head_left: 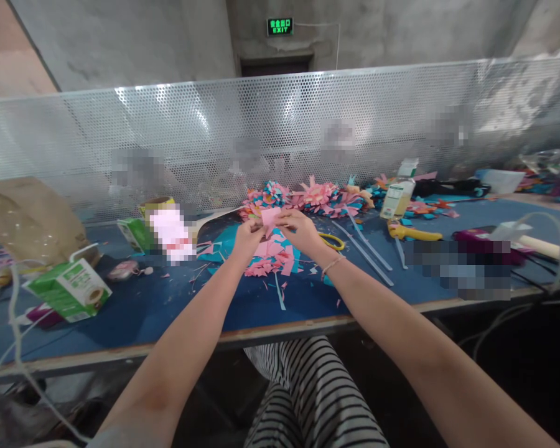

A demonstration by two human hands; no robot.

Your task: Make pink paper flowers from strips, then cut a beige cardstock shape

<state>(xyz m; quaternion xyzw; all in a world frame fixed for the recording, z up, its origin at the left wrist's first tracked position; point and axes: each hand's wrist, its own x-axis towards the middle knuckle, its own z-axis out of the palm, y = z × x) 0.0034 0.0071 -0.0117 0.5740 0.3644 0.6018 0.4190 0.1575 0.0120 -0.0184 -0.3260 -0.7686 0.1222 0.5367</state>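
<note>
Both the left hand (251,239) and right hand (300,230) pinch one small pink sheet (270,216) over a heap of pink scraps (276,251); I see a yellow loop handle (338,246) just right, ruffled paper bunches (318,194) behind, and a bottle (398,197) farther right on the blue table (312,306), backed by a perforated screen (280,109)

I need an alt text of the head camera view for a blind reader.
A person's left hand and right hand hold a small pink paper-like piece above a blue table strewn with pink and light-blue scraps. Fringed pink-and-blue bundles lie behind; a green-and-white drink carton sits at left, a yellow-handled tool at right.
</note>
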